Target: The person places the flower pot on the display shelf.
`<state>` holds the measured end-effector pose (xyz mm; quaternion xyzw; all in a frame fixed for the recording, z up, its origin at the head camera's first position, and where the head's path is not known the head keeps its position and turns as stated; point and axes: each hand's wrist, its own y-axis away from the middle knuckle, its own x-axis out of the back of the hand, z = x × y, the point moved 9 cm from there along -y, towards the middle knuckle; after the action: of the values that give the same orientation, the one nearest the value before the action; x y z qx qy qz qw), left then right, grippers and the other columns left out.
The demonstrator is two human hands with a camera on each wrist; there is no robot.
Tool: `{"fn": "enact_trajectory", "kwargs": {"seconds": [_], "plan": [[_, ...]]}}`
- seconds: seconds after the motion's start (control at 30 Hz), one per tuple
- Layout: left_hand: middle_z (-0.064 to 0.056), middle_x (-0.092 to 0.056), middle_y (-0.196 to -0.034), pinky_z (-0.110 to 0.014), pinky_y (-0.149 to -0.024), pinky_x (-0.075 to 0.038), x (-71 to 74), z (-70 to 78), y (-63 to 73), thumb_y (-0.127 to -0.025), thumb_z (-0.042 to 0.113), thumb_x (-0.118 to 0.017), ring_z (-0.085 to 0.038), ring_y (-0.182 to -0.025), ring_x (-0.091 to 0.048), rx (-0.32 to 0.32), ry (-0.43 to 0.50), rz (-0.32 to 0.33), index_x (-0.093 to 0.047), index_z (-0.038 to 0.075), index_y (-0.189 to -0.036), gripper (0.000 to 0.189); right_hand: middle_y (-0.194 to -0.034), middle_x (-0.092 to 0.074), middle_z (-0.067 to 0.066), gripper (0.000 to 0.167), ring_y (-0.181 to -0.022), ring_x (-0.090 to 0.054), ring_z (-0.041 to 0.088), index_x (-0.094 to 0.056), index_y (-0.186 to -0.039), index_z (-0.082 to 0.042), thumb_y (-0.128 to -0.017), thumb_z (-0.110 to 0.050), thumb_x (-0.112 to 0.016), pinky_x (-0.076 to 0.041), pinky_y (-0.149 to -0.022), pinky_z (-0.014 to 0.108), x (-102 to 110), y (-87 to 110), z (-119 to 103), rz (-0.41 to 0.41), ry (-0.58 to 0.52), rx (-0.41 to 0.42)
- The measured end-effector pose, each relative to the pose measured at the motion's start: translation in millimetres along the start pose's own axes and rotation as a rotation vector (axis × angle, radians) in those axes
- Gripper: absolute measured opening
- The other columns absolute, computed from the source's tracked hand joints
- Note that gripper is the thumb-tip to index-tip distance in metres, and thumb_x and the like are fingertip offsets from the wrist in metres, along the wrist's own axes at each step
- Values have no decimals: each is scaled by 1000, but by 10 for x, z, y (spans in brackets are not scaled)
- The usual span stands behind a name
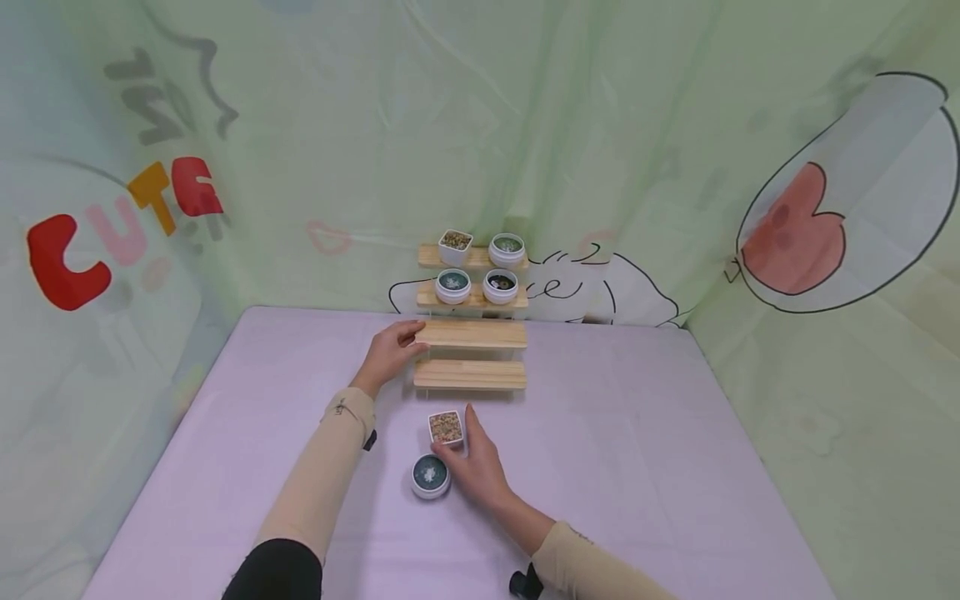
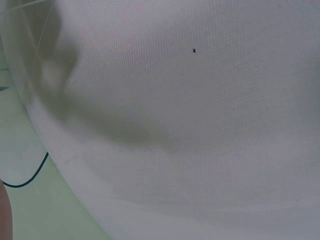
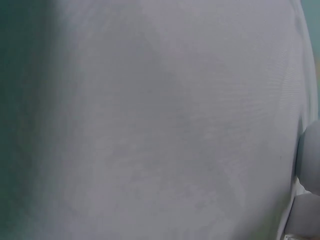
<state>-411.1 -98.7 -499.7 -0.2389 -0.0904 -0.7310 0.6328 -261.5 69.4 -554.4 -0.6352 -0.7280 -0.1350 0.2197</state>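
Note:
In the head view, a stepped wooden stand (image 1: 471, 334) rises toward the back wall. My left hand (image 1: 387, 355) pinches the left end of its third shelf from the top, thumb below and fingers above. A square white pot of brown gravel (image 1: 446, 427) sits on the cloth before the stand. My right hand (image 1: 478, 467) reaches around it, fingers extended, thumb against its near side and index finger along its right. Just nearer stands a round white pot with a dark green top (image 1: 431, 475). The left wrist view catches only cloth and a finger's edge (image 2: 5, 215).
The upper two shelves carry a square gravel pot (image 1: 455, 246) and round white pots (image 1: 507, 249), (image 1: 453, 285), (image 1: 500, 286). A lilac cloth (image 1: 637, 450) covers the table, with printed curtains (image 1: 600, 125) around it. Pale rounded shapes (image 3: 311, 160) edge the right wrist view.

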Motion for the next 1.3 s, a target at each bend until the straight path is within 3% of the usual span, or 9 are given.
{"fn": "enact_trajectory", "kwargs": {"seconds": [0.4,0.93,1.3], "plan": [[-22,-50,-140,-30,-107,-47,-12,-3,17,-90,16,-72,-31,-128,-52,9,4,0,-54,-4,-136,53,-151,-32,30,83,-140,-32,38,-27,-148,11,-91,-31,-71,-28,-119,47,-70,-1,19,-4,20,0],[-21,-51,-141,-30,-108,-46,-14,17,32,-91,17,-72,-30,-128,-52,24,4,2,-55,-4,-135,52,-148,-37,29,84,-138,-36,39,-31,-147,10,-87,-28,-75,-30,-118,49,-97,-76,8,-11,-39,-50],[-21,-51,-140,-31,-107,-47,-9,-25,-9,-90,18,-72,-31,-127,-52,10,-2,2,-55,-3,-135,53,-147,-42,24,81,-136,-40,37,-35,-148,5,-87,-29,-75,-33,-116,47,-118,-126,23,-40,-9,-54]]}}
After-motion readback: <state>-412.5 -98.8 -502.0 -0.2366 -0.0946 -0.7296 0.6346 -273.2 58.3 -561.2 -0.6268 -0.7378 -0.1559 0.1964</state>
